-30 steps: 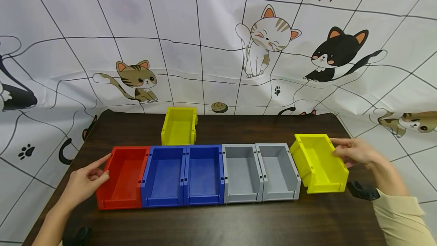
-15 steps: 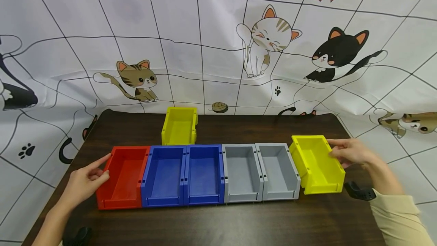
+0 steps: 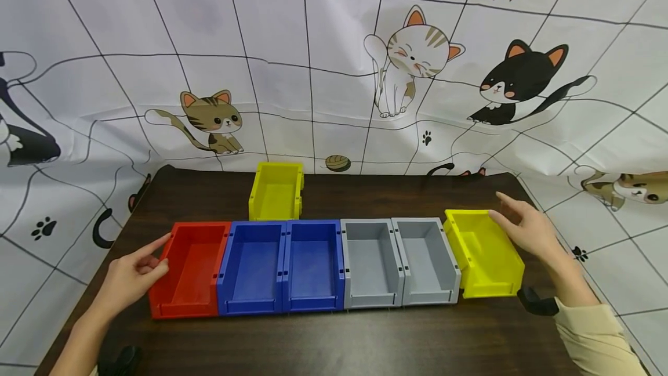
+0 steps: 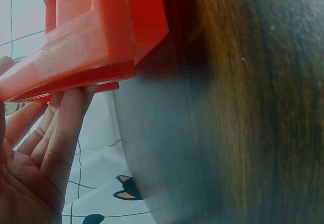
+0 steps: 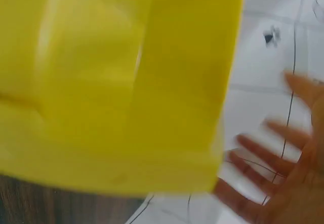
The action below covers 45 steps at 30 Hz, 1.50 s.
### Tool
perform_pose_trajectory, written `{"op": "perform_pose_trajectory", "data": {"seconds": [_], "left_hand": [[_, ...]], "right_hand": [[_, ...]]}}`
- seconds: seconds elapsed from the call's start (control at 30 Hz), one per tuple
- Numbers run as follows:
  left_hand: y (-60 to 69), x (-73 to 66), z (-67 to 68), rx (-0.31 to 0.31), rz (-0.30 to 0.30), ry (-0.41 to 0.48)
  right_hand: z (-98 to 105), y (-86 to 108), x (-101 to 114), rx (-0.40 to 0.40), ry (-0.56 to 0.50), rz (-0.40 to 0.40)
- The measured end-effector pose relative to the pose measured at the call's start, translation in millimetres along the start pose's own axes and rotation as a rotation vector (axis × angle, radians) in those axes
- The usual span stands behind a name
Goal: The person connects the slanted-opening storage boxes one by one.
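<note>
At the left end of a row of storage bins stands a red bin (image 3: 189, 268). My left hand (image 3: 127, 280) pinches its left wall; in the left wrist view the fingers (image 4: 66, 133) lie against the wall's outer side, the thumb partly cut off. At the right end is a yellow bin (image 3: 485, 254), slightly turned beside a grey bin (image 3: 425, 260). My right hand (image 3: 529, 231) is off it, fingers spread, just above its right side. The right wrist view shows the blurred right hand (image 5: 283, 173) apart from the yellow bin's wall (image 5: 182, 82).
Between the ends stand two blue bins (image 3: 253, 266) and a second grey bin (image 3: 371, 263). Another yellow bin (image 3: 275, 193) sits behind the red-side blue bin. Dark wooden table (image 3: 334, 344) lies in front; a cat-print cloth (image 3: 282, 91) hangs behind.
The right hand first slid the right-hand yellow bin left toward the grey bins, then let go and lifted, spreading its fingers. My left hand has stayed at the red bin.
</note>
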<state>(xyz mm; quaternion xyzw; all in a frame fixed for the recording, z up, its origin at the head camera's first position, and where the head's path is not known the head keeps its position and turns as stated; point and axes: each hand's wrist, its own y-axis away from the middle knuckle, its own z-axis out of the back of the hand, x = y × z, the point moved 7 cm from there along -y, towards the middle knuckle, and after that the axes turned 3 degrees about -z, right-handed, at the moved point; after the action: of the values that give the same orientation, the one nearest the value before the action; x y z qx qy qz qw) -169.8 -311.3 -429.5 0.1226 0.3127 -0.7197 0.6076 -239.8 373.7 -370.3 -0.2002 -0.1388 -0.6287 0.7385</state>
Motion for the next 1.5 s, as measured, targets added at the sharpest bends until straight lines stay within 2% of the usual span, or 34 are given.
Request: {"op": "perform_pose_trajectory", "data": {"seconds": [0.07,0.13,0.17,0.37,0.83,1.13,1.37,1.5], "left_hand": [[-0.4,-0.5,-0.2,-0.001,-0.001,0.000],[-0.7,-0.7,-0.3,-0.004,0.000,0.001],[-0.8,-0.6,-0.4,-0.003,0.002,0.001],[-1.3,0.8,-2.4,0.011,0.018,-0.001],[-0.3,1.0,-1.7,-0.010,0.002,0.024],[4.1,0.7,-1.2,-0.007,0.028,0.013],[6.5,1.7,-0.5,-0.020,0.010,0.031],[4.4,2.7,-0.2,-0.008,0.018,0.035]], "right_hand": [[-8,-0.3,16,-0.029,0.032,0.129],[-21,-0.4,28,0.020,0.032,0.217],[-28,-0.3,31,0.057,0.037,0.229],[-52,0.2,34,0.168,0.082,0.187],[-62,5.5,31,0.173,0.118,0.173],[-67,6.2,31,0.153,0.127,0.159],[-86,17.0,29,0.136,0.138,0.163],[-83,14.0,31,0.142,0.116,0.160]]}}
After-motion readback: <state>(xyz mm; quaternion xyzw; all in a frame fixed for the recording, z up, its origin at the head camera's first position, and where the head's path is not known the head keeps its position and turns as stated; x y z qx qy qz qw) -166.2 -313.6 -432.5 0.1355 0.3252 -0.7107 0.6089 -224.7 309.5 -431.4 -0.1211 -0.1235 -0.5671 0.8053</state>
